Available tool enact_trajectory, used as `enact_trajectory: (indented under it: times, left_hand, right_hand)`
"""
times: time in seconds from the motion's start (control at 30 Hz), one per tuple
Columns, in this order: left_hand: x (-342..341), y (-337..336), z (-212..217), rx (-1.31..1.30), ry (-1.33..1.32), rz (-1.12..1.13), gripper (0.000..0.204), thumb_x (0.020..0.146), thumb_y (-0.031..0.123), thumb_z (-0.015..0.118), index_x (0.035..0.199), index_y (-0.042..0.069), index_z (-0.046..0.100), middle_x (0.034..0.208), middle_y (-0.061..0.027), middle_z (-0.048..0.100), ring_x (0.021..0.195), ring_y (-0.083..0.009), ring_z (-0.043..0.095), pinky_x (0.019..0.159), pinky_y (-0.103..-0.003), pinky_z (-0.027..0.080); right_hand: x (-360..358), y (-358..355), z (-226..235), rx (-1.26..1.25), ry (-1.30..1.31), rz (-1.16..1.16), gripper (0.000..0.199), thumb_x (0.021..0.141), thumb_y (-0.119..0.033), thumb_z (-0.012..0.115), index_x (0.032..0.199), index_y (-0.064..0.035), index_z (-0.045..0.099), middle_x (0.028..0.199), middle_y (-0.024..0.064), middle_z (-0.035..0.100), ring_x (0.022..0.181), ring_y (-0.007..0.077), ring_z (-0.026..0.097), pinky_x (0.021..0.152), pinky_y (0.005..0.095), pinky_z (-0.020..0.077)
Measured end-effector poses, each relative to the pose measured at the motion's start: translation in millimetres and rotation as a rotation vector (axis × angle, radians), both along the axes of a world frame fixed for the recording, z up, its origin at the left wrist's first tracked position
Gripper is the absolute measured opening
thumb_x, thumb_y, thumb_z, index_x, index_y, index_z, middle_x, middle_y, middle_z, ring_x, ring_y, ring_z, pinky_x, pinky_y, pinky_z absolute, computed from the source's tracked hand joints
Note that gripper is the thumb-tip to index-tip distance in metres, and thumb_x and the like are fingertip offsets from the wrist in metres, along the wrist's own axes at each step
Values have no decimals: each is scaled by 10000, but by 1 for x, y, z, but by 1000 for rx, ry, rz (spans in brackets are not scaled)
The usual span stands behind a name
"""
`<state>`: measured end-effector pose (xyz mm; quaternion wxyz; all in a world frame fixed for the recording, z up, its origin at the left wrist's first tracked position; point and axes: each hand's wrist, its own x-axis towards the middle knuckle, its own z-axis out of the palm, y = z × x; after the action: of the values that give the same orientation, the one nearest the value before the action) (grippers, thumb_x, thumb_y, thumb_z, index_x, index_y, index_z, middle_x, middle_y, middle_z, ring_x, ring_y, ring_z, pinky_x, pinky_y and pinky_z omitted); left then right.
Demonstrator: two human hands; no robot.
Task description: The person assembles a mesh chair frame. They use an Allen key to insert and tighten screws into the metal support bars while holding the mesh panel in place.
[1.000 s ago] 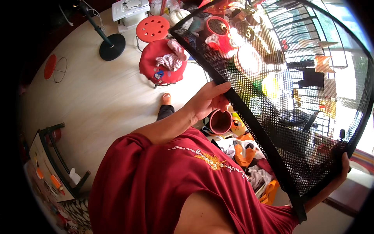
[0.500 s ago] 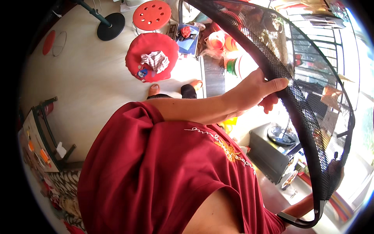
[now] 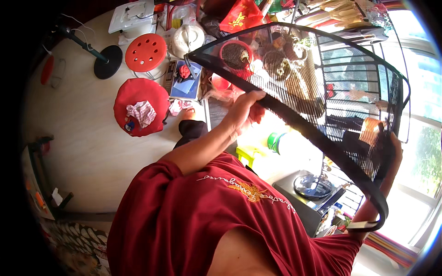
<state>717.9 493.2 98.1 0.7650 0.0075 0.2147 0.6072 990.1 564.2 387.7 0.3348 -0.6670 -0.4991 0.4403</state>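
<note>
A black mesh panel point(image 3: 304, 129) on a curved, bow-shaped frame is held up in front of me, slanting from upper left to lower right. Its thick dark edge faces me, and the things behind show through the mesh. My left hand point(image 3: 246, 111) is closed round this near edge, left of its middle, thumb on top. My right hand point(image 3: 392, 149) grips the frame at its right end; most of those fingers are hidden behind the mesh. Below that hand the frame bends into a hook-like end with a pale tip point(image 3: 361, 225), in front of my right forearm.
A red cloth-covered stool point(image 3: 156, 94) bears a checked cloth. Beyond it are a red stool with holes point(image 3: 146, 52) and a black round stand base point(image 3: 108, 60). A grey cabinet point(image 3: 287, 186), a yellow stool point(image 3: 246, 156) and a green-banded bucket point(image 3: 275, 142) stand nearby. Windows line the right.
My view has turned toward the window, so the stools sit further left. The mesh panel has tilted flatter, its far-left corner now in view. Both hands keep their hold on it.
</note>
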Motion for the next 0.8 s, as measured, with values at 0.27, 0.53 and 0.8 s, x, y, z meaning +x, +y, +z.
enact_trajectory:
  times: [0.27,0.53,0.8]
  left_hand:
    - [9,213,-40,16,11,-111,271,864,323,555,764,72,573,599,-7,558,478,-105,514,429,-234,424]
    - [-30,413,-90,-8,158,-139,312,844,380,525,661,127,522,487,14,473,367,-99,423,362,-240,352]
    - [-57,528,-120,-200,419,-110,419,806,524,582,726,127,474,533,-16,493,386,-105,444,368,-230,362]
  right_hand:
    - [19,176,-26,14,275,175,262,866,-222,594,1022,-13,616,819,58,636,789,124,633,723,234,512]
    - [-33,354,-95,44,556,118,43,840,-91,595,873,-65,590,677,38,577,465,107,490,433,224,414]
    - [-80,478,-142,33,593,-128,184,920,-167,404,839,-138,567,710,32,564,585,148,497,527,282,409]
